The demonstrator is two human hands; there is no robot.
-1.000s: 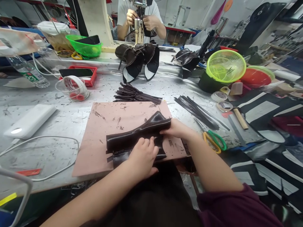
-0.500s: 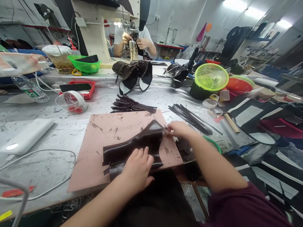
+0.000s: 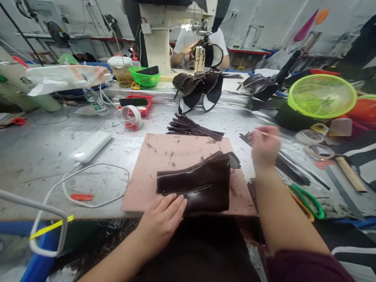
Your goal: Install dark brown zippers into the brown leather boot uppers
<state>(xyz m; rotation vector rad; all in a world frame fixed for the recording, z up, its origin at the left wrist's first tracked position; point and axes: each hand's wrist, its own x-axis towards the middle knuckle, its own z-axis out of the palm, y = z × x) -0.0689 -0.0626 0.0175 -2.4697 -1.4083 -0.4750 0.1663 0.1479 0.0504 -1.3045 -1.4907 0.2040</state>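
Observation:
A dark brown leather boot upper (image 3: 202,178) lies folded on the pink board (image 3: 138,172), a narrow seam or slit running along its front half. My left hand (image 3: 164,213) rests palm down on its near left edge, fingers stretched out. To the right, raised over the table beyond the board, my right hand (image 3: 266,147) is closed, blurred by motion. A thin pale stick-like thing (image 3: 272,136) juts from its fingers; its kind does not show. Below that hand lie dark leather strips (image 3: 290,168), partly hidden by my forearm.
Another bundle of dark strips (image 3: 194,127) lies behind the board. Green-handled scissors (image 3: 308,201), a wooden-handled tool (image 3: 351,174) and tape rolls are at right. A white power bank (image 3: 92,147) with a looping cable is left. Across the table, a person works at a sewing machine (image 3: 157,43).
My right hand has left the leather and moved up and right, over the strips. The upper now lies folded flatter, its top panel covering the lower part. The camera view has turned left.

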